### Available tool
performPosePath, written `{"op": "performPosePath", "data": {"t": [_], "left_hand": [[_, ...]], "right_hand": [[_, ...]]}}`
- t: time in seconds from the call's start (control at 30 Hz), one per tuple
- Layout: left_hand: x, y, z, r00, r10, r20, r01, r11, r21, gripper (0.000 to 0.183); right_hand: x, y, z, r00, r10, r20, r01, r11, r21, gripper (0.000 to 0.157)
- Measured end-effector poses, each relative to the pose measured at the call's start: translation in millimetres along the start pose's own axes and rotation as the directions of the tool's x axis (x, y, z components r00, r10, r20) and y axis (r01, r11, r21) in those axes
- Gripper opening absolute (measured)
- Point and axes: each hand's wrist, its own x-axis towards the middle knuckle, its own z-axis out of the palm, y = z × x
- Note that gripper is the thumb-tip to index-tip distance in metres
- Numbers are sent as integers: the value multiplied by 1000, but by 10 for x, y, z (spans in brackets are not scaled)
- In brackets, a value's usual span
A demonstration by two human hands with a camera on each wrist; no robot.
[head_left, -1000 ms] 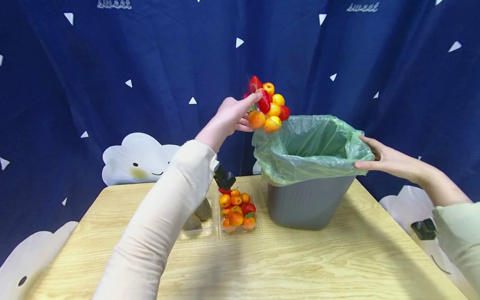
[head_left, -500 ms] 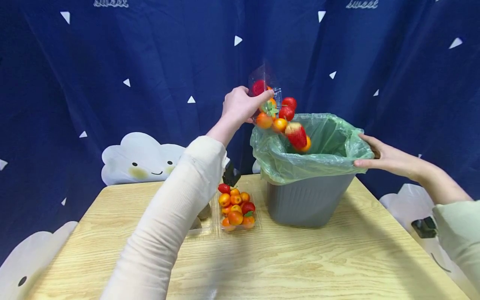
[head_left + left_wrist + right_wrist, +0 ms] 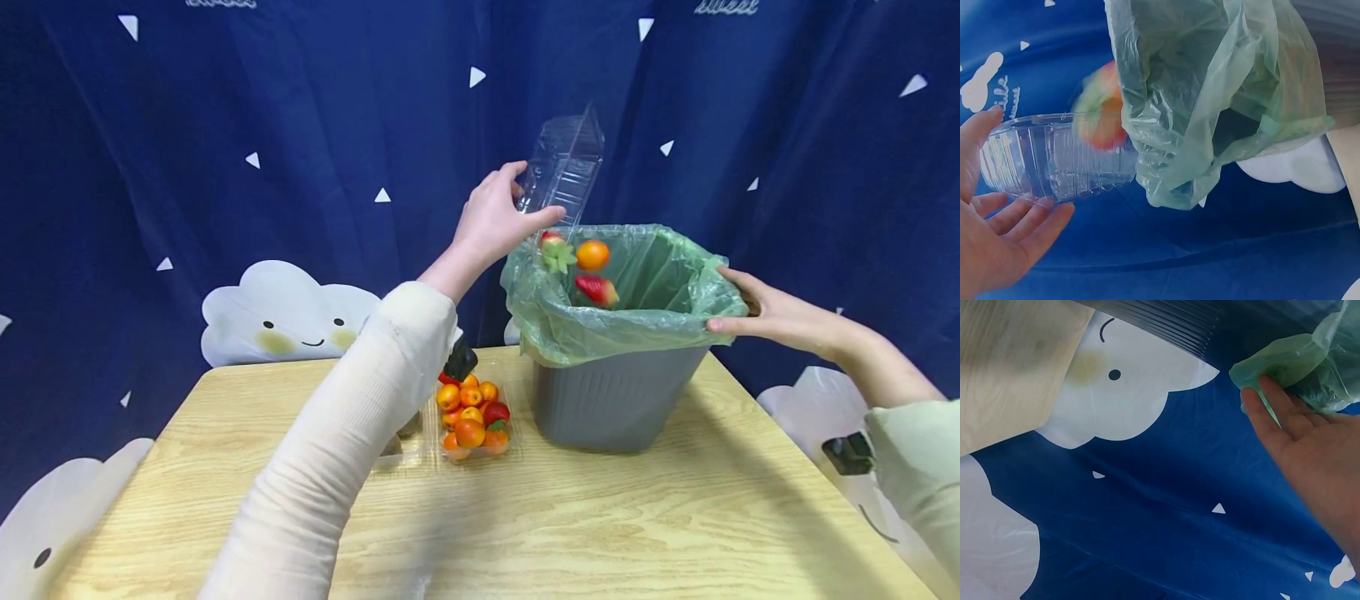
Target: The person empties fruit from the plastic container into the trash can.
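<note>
My left hand (image 3: 495, 212) holds a clear plastic container (image 3: 562, 162) between thumb and fingers, tipped steeply over a grey trash bin (image 3: 607, 404) lined with a green bag (image 3: 600, 333). A strawberry (image 3: 596, 290) and an orange-coloured fruit (image 3: 593, 255) are in the air at the bin's mouth. Another strawberry with green leaves (image 3: 557, 254) is by the container's lower end. In the left wrist view the container (image 3: 1054, 156) shows clear walls, with a blurred red-green fruit (image 3: 1102, 112) beyond. My right hand (image 3: 787, 321) grips the bin's right corner over the bag, thumb in front.
Left of the bin, a clear container of small orange and red fruits (image 3: 470, 433) stands on the wooden table (image 3: 600, 525). Beside it, partly behind my left sleeve, is a clear tray (image 3: 408, 457) with brownish items. A blue curtain (image 3: 337, 125) hangs behind.
The left hand has moved right and turned the container further over. Fruit has tumbled out into the bin, leaving the container mostly bare. The right hand has stayed on the bin.
</note>
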Motion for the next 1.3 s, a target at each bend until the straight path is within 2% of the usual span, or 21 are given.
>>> {"op": "performPosePath", "data": {"t": [0.17,0.3,0.57,0.67,0.87,1.03,1.2,1.3], "left_hand": [[-31,-32,-5,1000,7,-14,-7,999,-34,80],[-54,-110,-8,999,2,-48,-6,995,-96,79],[-140,-281,-21,995,-78,-68,56,958,-282,74],[-198,-375,-19,990,-116,-80,80,931,-355,72],[-303,-594,-81,980,-185,-77,118,844,-522,68],[-372,-761,-197,970,-239,-52,165,794,-585,66],[-463,-873,-307,963,-265,-39,180,749,-637,63],[-552,-951,-361,959,-284,-20,193,700,-687,60]], "right_hand": [[1,-33,-28,1000,4,2,-4,1000,-2,87],[12,-34,-31,1000,6,5,-6,1000,2,87],[0,6,-33,1000,-10,2,10,999,46,85],[-5,27,-20,1000,-20,-2,20,999,49,83],[-16,36,11,1000,-20,-19,21,999,47,81],[-35,36,29,1000,-13,-26,15,998,69,80],[-38,54,51,999,-28,-17,30,994,109,79],[-35,61,79,999,-37,-5,37,990,135,79]]}}
